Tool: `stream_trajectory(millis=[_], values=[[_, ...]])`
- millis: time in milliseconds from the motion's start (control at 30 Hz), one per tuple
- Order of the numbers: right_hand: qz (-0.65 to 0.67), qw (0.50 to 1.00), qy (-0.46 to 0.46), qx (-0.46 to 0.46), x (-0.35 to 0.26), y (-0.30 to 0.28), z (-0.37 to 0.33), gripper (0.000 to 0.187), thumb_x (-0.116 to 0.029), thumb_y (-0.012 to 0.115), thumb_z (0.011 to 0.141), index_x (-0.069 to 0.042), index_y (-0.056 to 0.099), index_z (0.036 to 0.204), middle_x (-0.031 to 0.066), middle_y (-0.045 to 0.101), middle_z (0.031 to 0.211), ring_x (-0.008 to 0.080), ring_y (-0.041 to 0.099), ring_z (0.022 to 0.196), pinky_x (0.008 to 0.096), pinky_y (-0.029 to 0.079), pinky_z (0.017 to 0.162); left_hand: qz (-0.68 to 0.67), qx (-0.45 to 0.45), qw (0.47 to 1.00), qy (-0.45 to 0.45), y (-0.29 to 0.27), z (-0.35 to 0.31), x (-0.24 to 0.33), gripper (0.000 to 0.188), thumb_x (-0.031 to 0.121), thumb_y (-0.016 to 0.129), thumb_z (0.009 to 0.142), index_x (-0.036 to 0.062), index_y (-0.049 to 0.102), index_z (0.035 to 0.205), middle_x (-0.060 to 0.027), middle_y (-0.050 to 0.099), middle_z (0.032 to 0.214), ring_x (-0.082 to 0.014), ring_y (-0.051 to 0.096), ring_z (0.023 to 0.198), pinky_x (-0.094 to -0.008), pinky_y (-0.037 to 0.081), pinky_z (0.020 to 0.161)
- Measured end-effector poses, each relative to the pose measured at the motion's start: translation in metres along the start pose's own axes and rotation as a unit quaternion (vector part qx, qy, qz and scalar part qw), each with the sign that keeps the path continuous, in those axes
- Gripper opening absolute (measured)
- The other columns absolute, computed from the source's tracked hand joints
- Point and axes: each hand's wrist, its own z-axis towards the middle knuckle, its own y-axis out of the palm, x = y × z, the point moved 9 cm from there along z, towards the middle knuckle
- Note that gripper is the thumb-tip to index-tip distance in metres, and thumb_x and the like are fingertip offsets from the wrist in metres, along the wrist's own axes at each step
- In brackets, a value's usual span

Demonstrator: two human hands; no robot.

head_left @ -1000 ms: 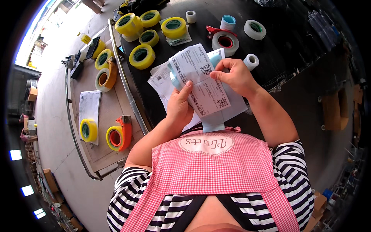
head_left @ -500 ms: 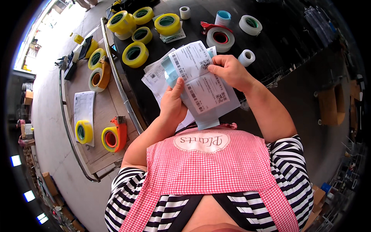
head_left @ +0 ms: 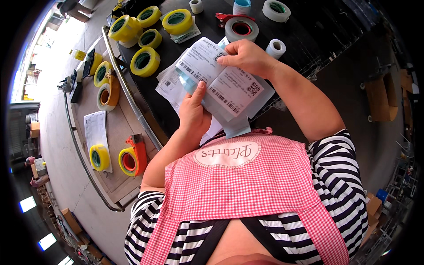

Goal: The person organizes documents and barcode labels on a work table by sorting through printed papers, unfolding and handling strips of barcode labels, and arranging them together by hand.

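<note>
Head view: yellow tape rolls (head_left: 145, 61) crowd the far left of the dark counter (head_left: 309, 39), white tape rolls (head_left: 276, 9) and a red tape dispenser (head_left: 238, 27) sit beyond the hands, none blocking them. The stack of shipping labels (head_left: 218, 81) is held above the counter's near edge. The left hand (head_left: 194, 112) pinches its lower edge, thumb on top; the right hand (head_left: 249, 56) has its grip closed over the top edge.
</note>
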Motion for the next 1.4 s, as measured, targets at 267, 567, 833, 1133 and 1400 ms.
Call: stream_trajectory(millis=[267, 567, 833, 1133, 1400], values=[[-0.017, 1.0, 0.006, -0.009, 0.001, 0.006, 0.002, 0.026, -0.023, 0.067, 0.084, 0.003, 0.068, 0.086, 0.0044, 0.063, 0.072, 0.0095, 0.055, 0.065, 0.0268, 0.045, 0.061, -0.018, 0.004, 1.0, -0.011, 0.0, -0.005, 0.001, 0.033, 0.015, 0.056, 0.096, 0.0017, 0.047, 0.125, -0.0124, 0.058, 0.12, -0.0266, 0.057, 0.109, -0.0441, 0.047, 0.097], [-0.022, 1.0, 0.005, -0.015, 0.006, 0.005, 0.002, 0.023, -0.022, 0.065, 0.086, 0.001, 0.067, 0.082, 0.0032, 0.062, 0.069, 0.009, 0.053, 0.063, 0.0274, 0.044, 0.06, -0.018, -0.002, 1.0, -0.016, 0.002, -0.005, -0.002, 0.034, 0.016, 0.056, 0.096, 0.0015, 0.048, 0.125, -0.013, 0.057, 0.121, -0.0279, 0.056, 0.11, -0.0459, 0.047, 0.097], [-0.124, 0.982, -0.078, 0.122, -0.044, -0.081, -0.031, 0.021, -0.019, 0.064, 0.088, 0.003, 0.065, 0.091, 0.0052, 0.064, 0.076, 0.0097, 0.055, 0.065, 0.027, 0.046, 0.061, -0.032, -0.009, 0.999, 0.011, -0.005, -0.002, 0.004, 0.039, 0.019, 0.058, 0.095, 0.0024, 0.044, 0.128, -0.0128, 0.057, 0.122, -0.0284, 0.055, 0.114, -0.0468, 0.045, 0.099], [0.29, 0.95, -0.107, -0.053, -0.038, -0.02, -0.048, 0.03, -0.014, 0.069, 0.087, 0.002, 0.061, 0.111, 0.0072, 0.067, 0.099, 0.0114, 0.063, 0.088, 0.0258, 0.052, 0.08, -0.024, -0.021, 0.999, -0.007, 0.009, 0.002, -0.004, 0.036, 0.018, 0.059, 0.094, 0.0024, 0.049, 0.125, -0.0122, 0.058, 0.12, -0.0262, 0.058, 0.109, -0.0435, 0.048, 0.095], [0.294, 0.951, -0.093, 0.037, 0.01, -0.012, -0.043, 0.025, -0.013, 0.064, 0.09, 0.0, 0.061, 0.112, 0.0047, 0.066, 0.099, 0.0095, 0.06, 0.089, 0.0263, 0.049, 0.081, -0.027, -0.039, 0.999, -0.012, 0.018, -0.006, -0.002, 0.035, 0.02, 0.056, 0.096, 0.0018, 0.048, 0.124, -0.0133, 0.058, 0.119, -0.0267, 0.059, 0.107, -0.0444, 0.049, 0.094]])
